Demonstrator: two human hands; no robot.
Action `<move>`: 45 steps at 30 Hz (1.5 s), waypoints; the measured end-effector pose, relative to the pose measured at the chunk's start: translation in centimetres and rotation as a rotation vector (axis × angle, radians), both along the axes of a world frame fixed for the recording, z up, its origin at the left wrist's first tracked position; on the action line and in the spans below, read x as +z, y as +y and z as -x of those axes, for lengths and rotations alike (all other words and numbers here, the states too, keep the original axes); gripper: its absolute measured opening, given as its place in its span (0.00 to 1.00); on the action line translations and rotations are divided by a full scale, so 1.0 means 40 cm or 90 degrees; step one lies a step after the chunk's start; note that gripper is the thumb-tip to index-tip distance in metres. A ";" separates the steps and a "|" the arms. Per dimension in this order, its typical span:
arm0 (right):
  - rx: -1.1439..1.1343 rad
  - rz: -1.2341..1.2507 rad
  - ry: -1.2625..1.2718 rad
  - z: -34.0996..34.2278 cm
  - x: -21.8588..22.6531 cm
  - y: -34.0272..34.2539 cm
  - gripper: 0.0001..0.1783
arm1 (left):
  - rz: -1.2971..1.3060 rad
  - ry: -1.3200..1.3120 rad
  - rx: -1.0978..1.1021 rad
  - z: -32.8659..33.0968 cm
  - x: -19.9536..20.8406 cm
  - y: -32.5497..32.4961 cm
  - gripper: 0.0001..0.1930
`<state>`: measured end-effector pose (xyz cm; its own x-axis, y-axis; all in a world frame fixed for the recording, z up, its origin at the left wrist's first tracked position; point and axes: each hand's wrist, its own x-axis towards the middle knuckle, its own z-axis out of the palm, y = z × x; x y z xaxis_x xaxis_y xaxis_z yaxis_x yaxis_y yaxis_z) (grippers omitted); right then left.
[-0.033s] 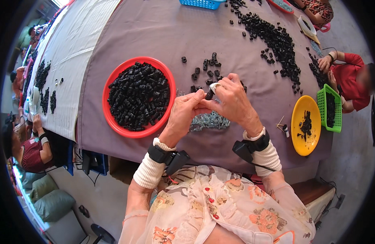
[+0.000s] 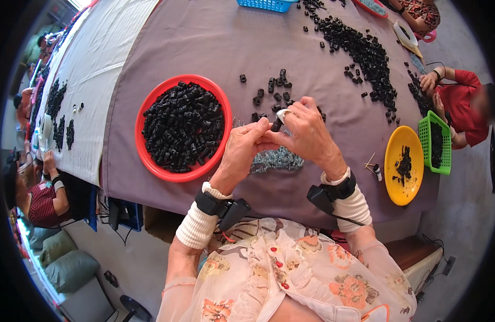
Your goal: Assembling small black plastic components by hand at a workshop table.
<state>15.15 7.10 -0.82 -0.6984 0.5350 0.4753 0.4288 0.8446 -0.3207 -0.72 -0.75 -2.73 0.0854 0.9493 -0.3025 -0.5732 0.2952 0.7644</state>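
My left hand [image 2: 242,142] and my right hand [image 2: 311,131] meet over the table, fingertips closed around a small black plastic barrel-shaped part [image 2: 277,125]. The part stands between the left thumb and the right fingers, and its lower end is hidden by them. A white wrap [image 2: 283,114] covers one right finger. Under the hands lies a pile of small metal springs [image 2: 277,161], partly hidden. Just beyond are several loose black parts [image 2: 271,86]. Left of my left hand, a red basin [image 2: 142,145] is heaped with black plastic pieces [image 2: 180,129].
To the right are a yellow plate [image 2: 393,188] with black bits, a green basket [image 2: 446,161], thin sticks [image 2: 370,161] and a small bottle [image 2: 377,172]. A long black heap [image 2: 365,56] spreads at the far right. A co-worker in red [image 2: 470,102] sits there; another [image 2: 46,204] sits left.
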 end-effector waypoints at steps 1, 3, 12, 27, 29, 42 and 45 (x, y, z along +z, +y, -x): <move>0.009 0.009 0.005 -0.001 0.000 0.001 0.14 | -0.001 0.008 -0.001 0.000 -0.008 -0.002 0.15; 0.030 0.006 0.017 -0.002 -0.004 0.001 0.13 | -0.002 0.017 -0.002 -0.001 -0.013 -0.005 0.16; 0.107 0.010 0.039 -0.006 -0.023 -0.010 0.11 | -0.027 0.057 -0.109 -0.002 -0.025 -0.014 0.14; 0.085 0.054 -0.030 0.014 -0.001 0.039 0.17 | -0.007 0.092 -0.010 0.029 -0.005 -0.020 0.14; 0.066 0.047 -0.001 0.029 0.002 0.099 0.21 | -0.027 0.182 0.079 0.061 0.023 -0.026 0.13; -0.056 0.232 -0.304 0.138 -0.039 0.188 0.15 | -0.008 0.312 0.247 0.196 0.014 -0.074 0.16; -0.048 0.089 -0.176 0.178 -0.045 0.219 0.16 | -0.042 0.314 0.176 0.161 0.027 -0.062 0.14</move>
